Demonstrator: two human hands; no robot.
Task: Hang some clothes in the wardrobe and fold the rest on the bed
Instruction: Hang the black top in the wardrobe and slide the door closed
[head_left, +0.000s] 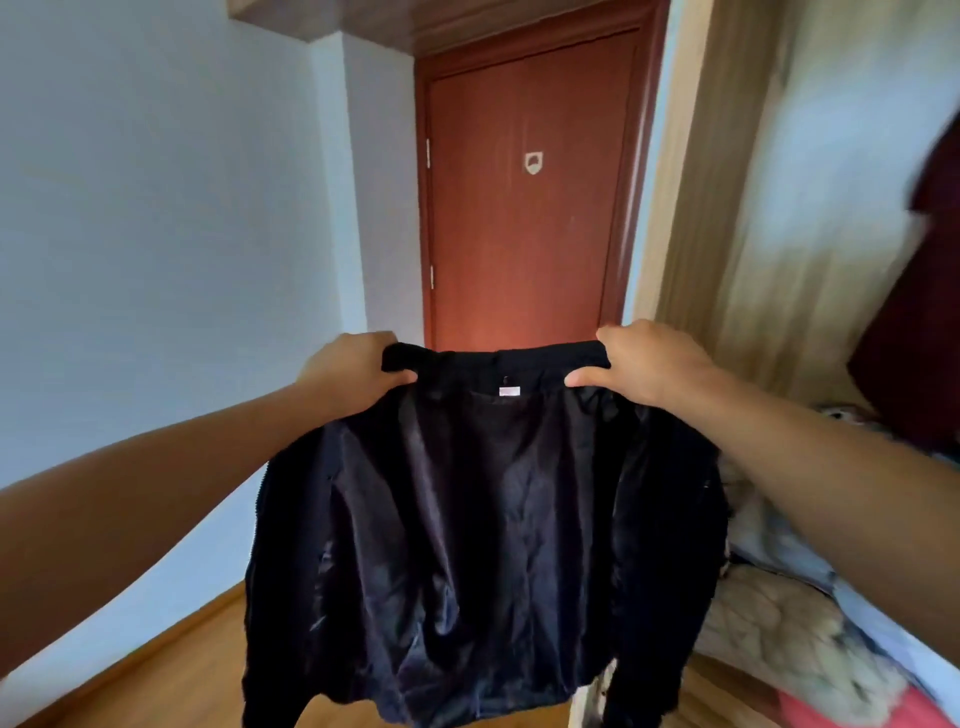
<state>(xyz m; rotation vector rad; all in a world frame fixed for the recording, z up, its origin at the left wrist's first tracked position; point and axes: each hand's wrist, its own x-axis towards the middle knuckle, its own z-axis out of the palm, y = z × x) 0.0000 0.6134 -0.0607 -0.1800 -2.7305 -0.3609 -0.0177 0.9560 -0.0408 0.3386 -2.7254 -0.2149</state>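
A black jacket (483, 525) hangs open in front of me, its shiny dark lining and a small white label facing me. My left hand (353, 371) grips the left end of the ribbed collar. My right hand (644, 364) grips the right end, thumb pressed on the inside. Both arms are stretched forward and hold the jacket up at chest height, its hem and sleeves dangling above the floor. On the right stands the wooden wardrobe (737, 208), blurred, with a dark maroon garment (914, 322) hanging at its far right edge.
A reddish-brown door (524, 208) is shut straight ahead. A white wall (156, 234) fills the left. Wooden floor (171, 675) shows at the bottom left. At the lower right lies a pile of clothes (789, 639), including a fluffy beige one.
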